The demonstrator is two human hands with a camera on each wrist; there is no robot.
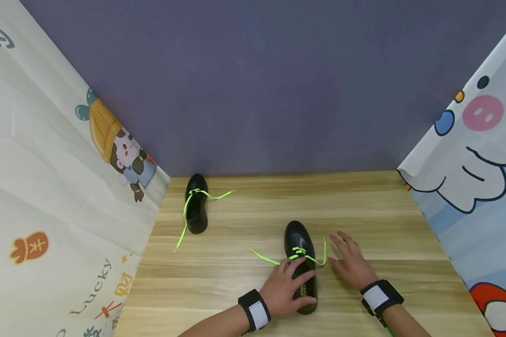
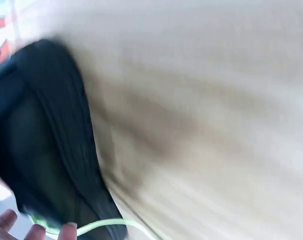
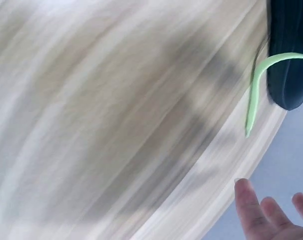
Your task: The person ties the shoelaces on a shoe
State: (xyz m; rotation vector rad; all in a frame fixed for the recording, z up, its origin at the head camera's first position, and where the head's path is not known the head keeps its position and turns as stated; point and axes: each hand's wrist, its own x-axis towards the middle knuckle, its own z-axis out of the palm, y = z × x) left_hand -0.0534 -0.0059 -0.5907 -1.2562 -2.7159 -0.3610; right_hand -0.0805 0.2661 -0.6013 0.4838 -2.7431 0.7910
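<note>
A black shoe (image 1: 297, 236) with yellow-green laces stands on the wooden table, toe pointing away. Over its opening and left side lies the left hand (image 1: 280, 288), fingers spread; whether it touches or grips the shoe cannot be told. One lace end (image 1: 263, 257) runs out left, the other (image 1: 324, 250) to the right. Just right of that lace, the right hand (image 1: 352, 262) has its fingers spread and holds nothing. In the left wrist view the shoe (image 2: 46, 125) appears large and blurred, above the left fingertips. The right wrist view has the lace (image 3: 254, 95) beyond the right fingers (image 3: 249, 205).
A second black shoe (image 1: 198, 217) with loose yellow-green laces stands at the back left of the wooden table (image 1: 362, 201). Behind the table rises a grey-purple surface (image 1: 278, 84). Printed white cloths hang at the left (image 1: 46, 164) and right (image 1: 480, 178).
</note>
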